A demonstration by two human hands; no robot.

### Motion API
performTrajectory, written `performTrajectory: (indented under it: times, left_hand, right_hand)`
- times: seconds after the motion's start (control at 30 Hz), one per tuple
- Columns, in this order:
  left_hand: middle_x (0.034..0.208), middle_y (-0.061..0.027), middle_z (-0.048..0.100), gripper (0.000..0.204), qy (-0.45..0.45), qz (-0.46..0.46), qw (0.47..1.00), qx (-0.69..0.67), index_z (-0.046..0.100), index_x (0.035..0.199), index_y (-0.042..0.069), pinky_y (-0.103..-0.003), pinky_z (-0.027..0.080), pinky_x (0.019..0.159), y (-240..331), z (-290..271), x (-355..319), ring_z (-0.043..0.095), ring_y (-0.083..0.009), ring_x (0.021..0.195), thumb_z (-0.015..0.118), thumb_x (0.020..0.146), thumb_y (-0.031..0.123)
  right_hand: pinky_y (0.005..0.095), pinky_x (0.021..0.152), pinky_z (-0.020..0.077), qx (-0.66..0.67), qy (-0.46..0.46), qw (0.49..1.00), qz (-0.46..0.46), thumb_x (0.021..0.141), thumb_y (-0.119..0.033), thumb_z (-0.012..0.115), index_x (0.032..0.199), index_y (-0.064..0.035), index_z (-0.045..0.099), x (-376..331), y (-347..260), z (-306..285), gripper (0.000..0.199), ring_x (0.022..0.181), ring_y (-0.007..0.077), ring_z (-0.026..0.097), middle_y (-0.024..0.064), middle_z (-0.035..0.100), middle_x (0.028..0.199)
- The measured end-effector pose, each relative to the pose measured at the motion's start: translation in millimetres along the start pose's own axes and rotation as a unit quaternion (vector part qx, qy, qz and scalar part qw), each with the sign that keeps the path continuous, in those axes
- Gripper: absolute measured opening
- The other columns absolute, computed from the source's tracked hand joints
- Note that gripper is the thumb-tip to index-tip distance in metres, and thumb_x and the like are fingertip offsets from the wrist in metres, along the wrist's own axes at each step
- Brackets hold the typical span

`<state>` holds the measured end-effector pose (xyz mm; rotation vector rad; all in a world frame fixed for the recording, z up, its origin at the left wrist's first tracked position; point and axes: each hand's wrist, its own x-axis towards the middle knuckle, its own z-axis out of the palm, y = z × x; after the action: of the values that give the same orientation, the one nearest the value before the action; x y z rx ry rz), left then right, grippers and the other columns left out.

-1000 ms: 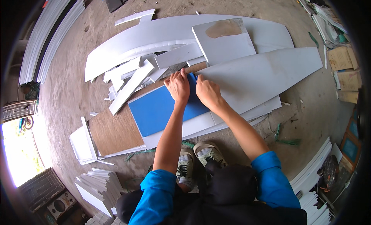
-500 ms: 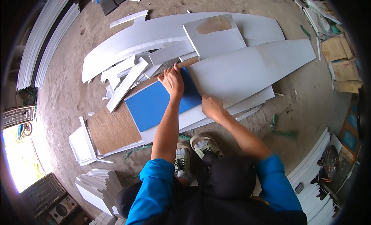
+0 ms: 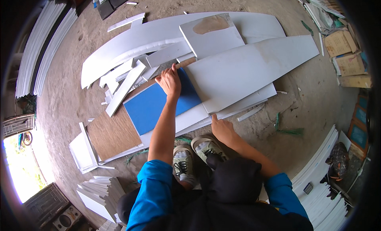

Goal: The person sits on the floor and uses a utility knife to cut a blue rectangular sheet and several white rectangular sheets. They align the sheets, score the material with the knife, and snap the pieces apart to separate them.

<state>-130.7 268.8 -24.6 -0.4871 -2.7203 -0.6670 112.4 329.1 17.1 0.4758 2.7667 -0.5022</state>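
Observation:
A flat blue board (image 3: pixel 145 112) lies across the stack of white sheets on the floor. My left hand (image 3: pixel 170 82) presses on its far right part, with curled fingers gripping at the far edge. Along the board's right edge runs a large white panel (image 3: pixel 254 66). My right hand (image 3: pixel 223 129) is closed just off the near edge of that panel, close to its left corner. Whatever its fingers hold is too small or hidden to make out. Left of the blue board, a brown wooden board (image 3: pixel 111 137) shows its grain.
White offcut strips (image 3: pixel 129 86) lie loose beyond the blue board. A smaller white panel (image 3: pixel 212 36) rests on a long curved white sheet (image 3: pixel 115 52). White stacks (image 3: pixel 101 195) stand at the lower left and lower right. Cardboard pieces (image 3: pixel 341 42) lie at the far right.
My right hand has drawn nearer to me, from the blue board's right edge to just off the white panel's near edge. My left hand stays on the board. The whole view has shifted slightly.

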Motion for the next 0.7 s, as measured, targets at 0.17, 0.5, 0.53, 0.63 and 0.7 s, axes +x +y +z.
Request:
performTrajectory:
  times: [0.17,0.5,0.53,0.63,0.7]
  left_hand:
    - [0.071,-0.0044,0.06,0.044,-0.029,0.0,1.0,-0.003,0.065,0.07,0.006,-0.04,0.029,0.08,-14,1,20,0.057,-0.0195,0.078,0.038,0.092,0.034]
    - [0.135,-0.0072,0.03,0.071,-0.118,0.112,0.986,-0.047,0.037,0.129,0.016,-0.059,-0.001,0.101,22,-34,-22,0.019,-0.0258,0.13,0.064,0.067,0.04]
    - [0.136,-0.0068,0.029,0.071,-0.118,0.109,0.986,-0.035,0.038,0.129,0.016,-0.059,-0.002,0.101,16,-37,-24,0.018,-0.0261,0.131,0.064,0.067,0.038]
    - [0.139,-0.0052,0.027,0.067,-0.127,0.09,0.988,-0.018,0.039,0.128,0.019,-0.061,-0.001,0.1,-4,-46,-28,0.016,-0.0272,0.132,0.063,0.067,0.03]
    - [0.14,-0.0046,0.023,0.068,-0.142,0.076,0.987,0.018,0.037,0.13,0.02,-0.061,0.0,0.101,-27,-53,-33,0.013,-0.0262,0.133,0.064,0.069,0.031]
  right_hand:
    - [0.0437,0.055,0.0496,0.011,-0.017,1.0,0.002,0.084,-0.016,0.043,0.09,-0.0014,0.046,7,-2,-29,0.015,0.061,0.0326,0.063,0.0168,0.061,0.063]
    - [0.0487,0.055,0.0469,0.26,0.084,0.961,0.044,0.091,-0.029,0.036,0.096,-0.0032,0.043,145,2,-39,0.027,0.064,0.0429,0.058,0.0244,0.058,0.065]
    - [0.0487,0.055,0.0467,0.296,0.074,0.951,0.049,0.091,-0.029,0.036,0.096,-0.0031,0.043,152,-6,-36,0.027,0.065,0.0432,0.057,0.0248,0.058,0.065]
    - [0.0488,0.055,0.0457,0.294,0.064,0.953,0.019,0.091,-0.029,0.038,0.096,-0.0028,0.043,158,-25,-27,0.027,0.063,0.0429,0.057,0.0238,0.058,0.064]
    - [0.049,0.054,0.0454,0.273,0.06,0.96,-0.005,0.091,-0.029,0.039,0.096,-0.0029,0.043,154,-42,-22,0.027,0.062,0.0426,0.057,0.0232,0.058,0.063]
